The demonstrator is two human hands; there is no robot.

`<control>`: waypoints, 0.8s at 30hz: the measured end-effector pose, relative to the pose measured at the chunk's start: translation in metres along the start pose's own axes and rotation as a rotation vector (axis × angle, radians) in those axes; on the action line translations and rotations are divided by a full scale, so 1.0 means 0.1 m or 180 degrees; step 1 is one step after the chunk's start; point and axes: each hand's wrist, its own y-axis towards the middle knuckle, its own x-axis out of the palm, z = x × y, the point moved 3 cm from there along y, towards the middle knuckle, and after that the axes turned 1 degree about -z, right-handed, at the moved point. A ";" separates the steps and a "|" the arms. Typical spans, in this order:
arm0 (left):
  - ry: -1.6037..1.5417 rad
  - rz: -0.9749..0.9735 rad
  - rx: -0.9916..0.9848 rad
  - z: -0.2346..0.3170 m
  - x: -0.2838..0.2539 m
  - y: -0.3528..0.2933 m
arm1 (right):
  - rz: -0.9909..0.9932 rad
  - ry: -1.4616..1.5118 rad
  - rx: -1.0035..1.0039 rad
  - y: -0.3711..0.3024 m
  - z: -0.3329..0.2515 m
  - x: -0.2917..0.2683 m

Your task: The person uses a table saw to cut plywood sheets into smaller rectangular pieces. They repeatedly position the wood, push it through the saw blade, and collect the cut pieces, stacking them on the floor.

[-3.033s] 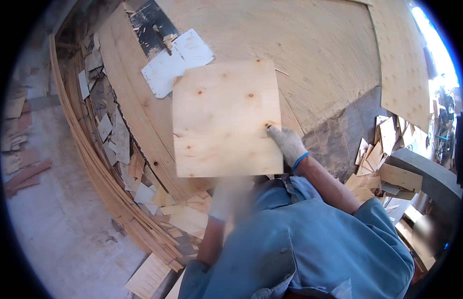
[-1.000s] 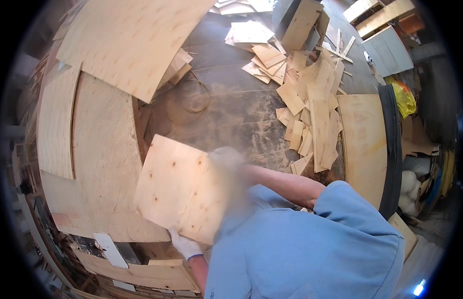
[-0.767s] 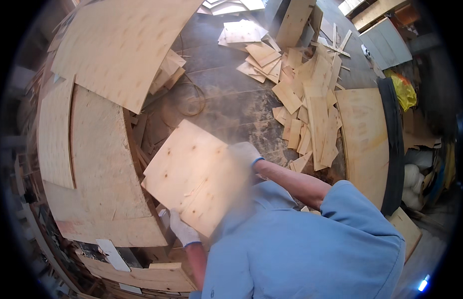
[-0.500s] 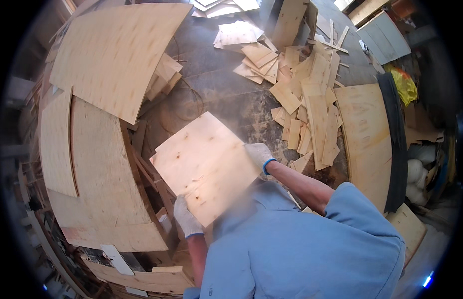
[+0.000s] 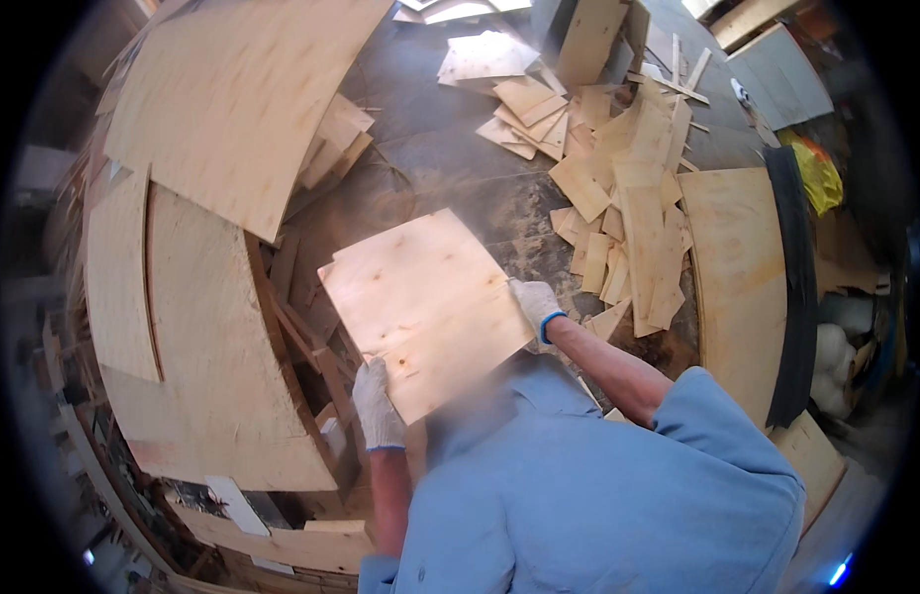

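The middle is bright, but the sides are dim. The far boards [image 5: 487, 57] shine so hard they look white. A small blue-white light [image 5: 840, 572] glows low on the right. A foggy smudge blurs the square board [image 5: 427, 312] and blue shirt [image 5: 613, 490] where they meet. Straight edges bend, and the corners are black.

the gloved left hand [image 5: 379, 408] grips a wooden board [image 5: 427, 309] at seven o'clock, the right hand [image 5: 536, 307] at three; from it, wood scraps [image 5: 638, 208] lie at two, a big panel [image 5: 207, 332] at nine.
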 end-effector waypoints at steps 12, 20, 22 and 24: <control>0.0431 0.0187 0.0105 0.27 0.16 -0.09 | -0.0016 0.2453 0.1070 0.17 0.36 0.56; 0.3589 -0.0022 0.1726 -0.29 -0.47 0.12 | -0.0413 0.2973 0.2009 0.07 -0.36 -0.31; 0.2311 0.0197 0.0728 0.23 -0.18 -0.07 | -0.0411 0.3713 0.2306 0.09 -0.26 -0.05; 0.1024 0.0364 0.0255 0.42 0.02 -0.18 | -0.0512 0.3564 0.1664 0.11 -0.03 0.21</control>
